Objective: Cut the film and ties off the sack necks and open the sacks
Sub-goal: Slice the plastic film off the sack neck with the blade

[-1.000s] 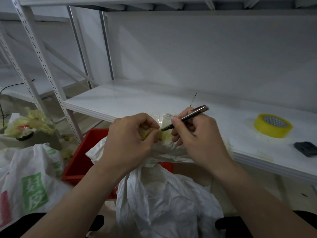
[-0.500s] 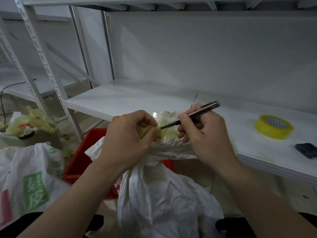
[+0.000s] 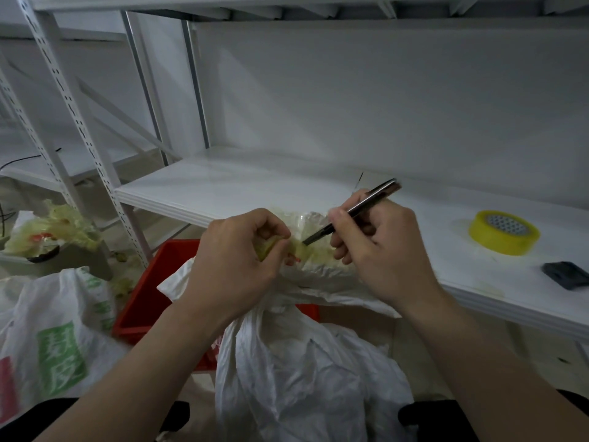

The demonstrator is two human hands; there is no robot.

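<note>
A yellow tape roll (image 3: 503, 232) and a black object (image 3: 565, 275) lie on the white shelf (image 3: 223, 189). A red crate (image 3: 149, 295) sits below.

This looks like a storeroom or stock room rather than a home. White steel racking with slotted, hole-punched uprights (image 3: 78, 122) carries bare white shelf boards (image 3: 223, 189) against a plain white wall (image 3: 382, 106). On the floor below stand a red plastic crate (image 3: 143, 301), a crumpled white woven plastic sack (image 3: 302, 378) and a second white sack printed with green characters (image 3: 57, 346). A roll of yellow packing tape (image 3: 503, 240) lies on the shelf, and a heap of yellowish film scraps (image 3: 60, 228) sits at the left.
</note>
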